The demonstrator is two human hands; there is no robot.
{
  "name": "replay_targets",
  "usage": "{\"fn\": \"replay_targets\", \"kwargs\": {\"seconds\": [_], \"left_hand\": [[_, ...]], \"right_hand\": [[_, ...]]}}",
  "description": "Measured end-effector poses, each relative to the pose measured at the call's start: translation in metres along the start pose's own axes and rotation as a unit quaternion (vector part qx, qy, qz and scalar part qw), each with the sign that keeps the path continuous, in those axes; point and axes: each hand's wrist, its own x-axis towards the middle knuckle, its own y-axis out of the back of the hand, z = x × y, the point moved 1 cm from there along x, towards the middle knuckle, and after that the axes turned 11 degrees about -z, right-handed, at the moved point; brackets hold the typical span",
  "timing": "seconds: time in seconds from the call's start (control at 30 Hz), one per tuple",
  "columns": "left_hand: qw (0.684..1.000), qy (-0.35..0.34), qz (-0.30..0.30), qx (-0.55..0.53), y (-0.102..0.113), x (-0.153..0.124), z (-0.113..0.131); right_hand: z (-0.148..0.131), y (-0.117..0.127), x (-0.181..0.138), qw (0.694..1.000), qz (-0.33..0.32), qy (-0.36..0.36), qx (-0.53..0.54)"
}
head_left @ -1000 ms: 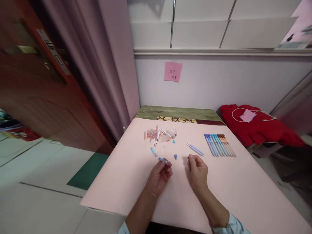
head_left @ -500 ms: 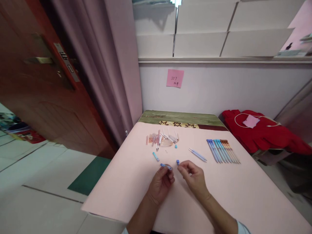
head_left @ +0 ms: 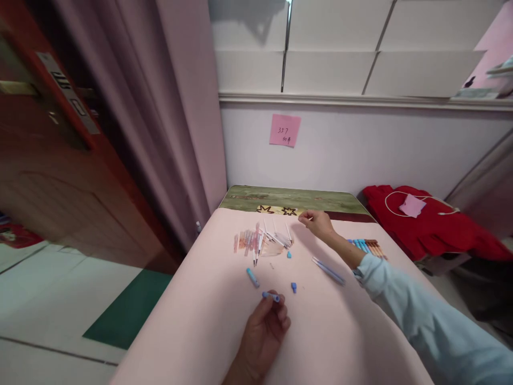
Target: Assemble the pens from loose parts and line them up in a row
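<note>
My left hand (head_left: 265, 330) rests low on the pink table cover (head_left: 200, 331), fingers closed round a short blue pen part (head_left: 271, 295). My right hand (head_left: 318, 222) is stretched out to the far side of the table, beside a heap of thin refills and clear pen tubes (head_left: 265, 240). Its fingers are curled in a pinch, and whether they hold anything is too small to see. A light blue barrel piece (head_left: 252, 277) and two small blue caps (head_left: 294, 287) lie between the hands. Two pale blue pen bodies (head_left: 328, 270) lie under my right forearm.
A row of assembled blue and orange pens (head_left: 366, 246) lies at the right, partly hidden by my sleeve. Red cloth with a white cable (head_left: 425, 219) sits beyond the table's right side. A pink sticky note (head_left: 285, 130) is on the wall. The door and curtain stand at left.
My right hand has left the spot near my left hand and reached forward to the heap of refills. The left hand has stayed put with the blue part.
</note>
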Motion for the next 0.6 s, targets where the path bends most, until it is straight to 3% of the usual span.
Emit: {"fn": "replay_targets", "kwargs": {"seconds": [0.3,0.6], "left_hand": [[0.999,0.032,-0.004,-0.019,0.015,0.013,0.001],[0.997,0.032,-0.062,-0.035,0.031,0.018,-0.003]], "right_hand": [[-0.01,-0.053,0.094,0.994,-0.046,-0.035,-0.091],[-0.005,-0.083,0.129,0.981,-0.077,-0.063,-0.165]]}}
